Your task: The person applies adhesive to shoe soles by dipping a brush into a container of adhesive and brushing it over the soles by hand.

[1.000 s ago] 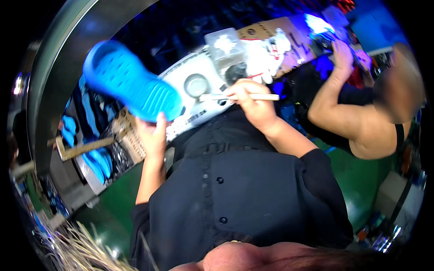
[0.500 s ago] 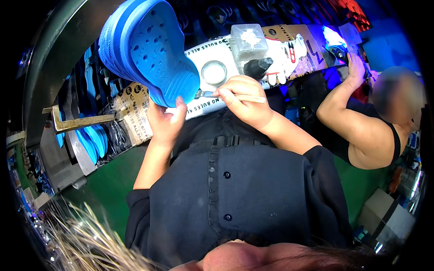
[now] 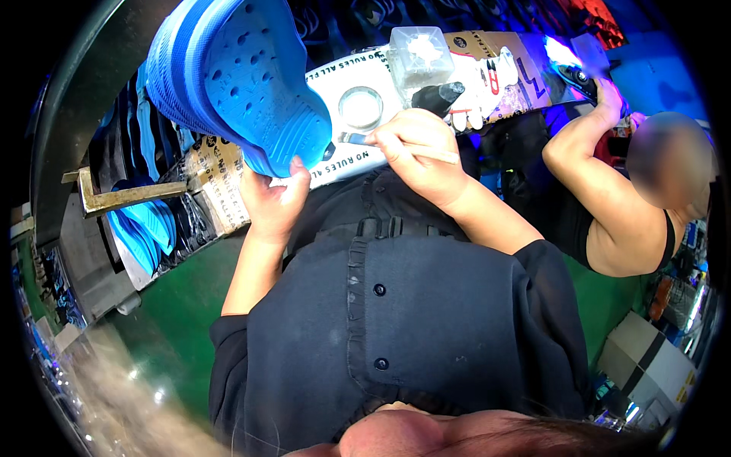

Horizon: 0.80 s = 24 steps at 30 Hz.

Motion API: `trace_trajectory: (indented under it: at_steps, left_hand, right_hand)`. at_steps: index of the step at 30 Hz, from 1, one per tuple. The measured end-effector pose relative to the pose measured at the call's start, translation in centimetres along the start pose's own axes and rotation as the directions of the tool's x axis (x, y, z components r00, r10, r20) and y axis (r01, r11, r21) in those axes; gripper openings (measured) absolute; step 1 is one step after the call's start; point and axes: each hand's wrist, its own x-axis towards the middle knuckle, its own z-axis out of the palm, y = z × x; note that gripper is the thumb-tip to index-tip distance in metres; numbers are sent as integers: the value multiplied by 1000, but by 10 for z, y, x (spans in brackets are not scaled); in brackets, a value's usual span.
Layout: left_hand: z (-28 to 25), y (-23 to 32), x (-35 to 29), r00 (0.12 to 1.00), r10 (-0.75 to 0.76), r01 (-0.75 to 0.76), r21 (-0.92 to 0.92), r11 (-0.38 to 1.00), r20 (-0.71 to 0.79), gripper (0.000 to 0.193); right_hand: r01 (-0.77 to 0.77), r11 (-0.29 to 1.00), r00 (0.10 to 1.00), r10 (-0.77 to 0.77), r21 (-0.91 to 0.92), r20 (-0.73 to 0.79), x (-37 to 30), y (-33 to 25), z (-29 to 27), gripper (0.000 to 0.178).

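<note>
A large blue foam clog with a holed insole is tilted up at the upper left. My left hand grips its near end from below, thumb over the rim and the other fingers mostly hidden. A small dark spot shows on the clog's edge near that thumb. My right hand is closed around a flat brush with a pale wooden handle. The bristle end points left, a short gap from the clog. Just beyond the brush stands a small round dish with whitish contents.
Behind the dish are a translucent plastic box, a black cone-shaped bottle and white gloves with a red item. Cardboard covers part of the bench. A metal bracket juts out at left. Another person works at right.
The brush has drawn away from the clog's edge, toward the right and slightly up. The clog and my left hand have shifted slightly left.
</note>
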Motion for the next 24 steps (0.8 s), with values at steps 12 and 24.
trace_trajectory:
  at_steps: [12,24]
  left_hand:
    - [8,-1,-3,993,98,-97,8,995,-66,33]
    - [9,-6,-1,960,261,-251,100,963,-97,40]
  right_hand:
    - [36,998,999,-36,43,12,-9,-4,-2,11]
    - [49,992,999,-50,118,5,-12,-6,-1,11]
